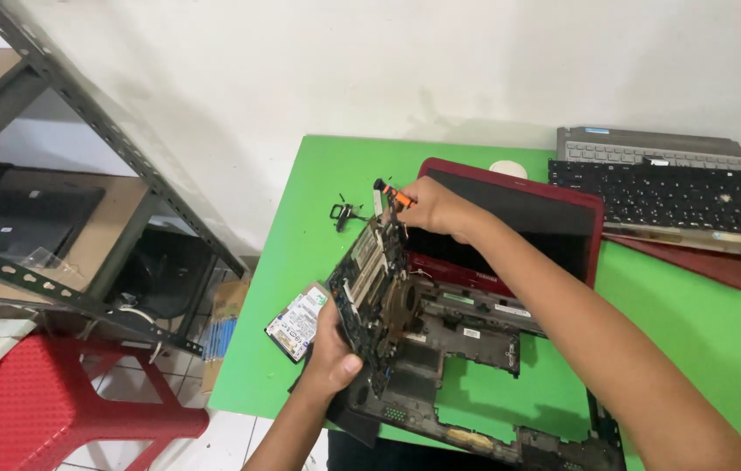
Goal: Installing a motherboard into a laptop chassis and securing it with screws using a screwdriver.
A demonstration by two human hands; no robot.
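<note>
We are taking apart a laptop on a green desk [693, 331] that stands against a white wall. Our left hand [333, 353] grips the near edge of the motherboard [372, 288] — fingers wrapped around its lower corner — and holds it tilted up on edge above the black laptop base [466, 349], which lies open and gutted on the desk. Our right hand [431, 208] is closed around the far upper end of the board, pinching there beside a small orange-handled tool [395, 194]; we cannot tell whether the fingers hold the tool itself or only the board.

Just left of the board, half under our left hand, lies a hard drive [296, 323] with a white label, near the desk's left edge. A small black bracket [343, 212] sits loose on the green surface further back. Behind the board rests the red laptop lid [554, 209] with its dark screen facing up, a white round object [508, 168] just past it. At the far right corner, a black keyboard [676, 196] is stacked over a grey one [649, 146] and a red panel [719, 266].

To the left of the desk stand a metal shelf [83, 113] and a red plastic stool [30, 392].
</note>
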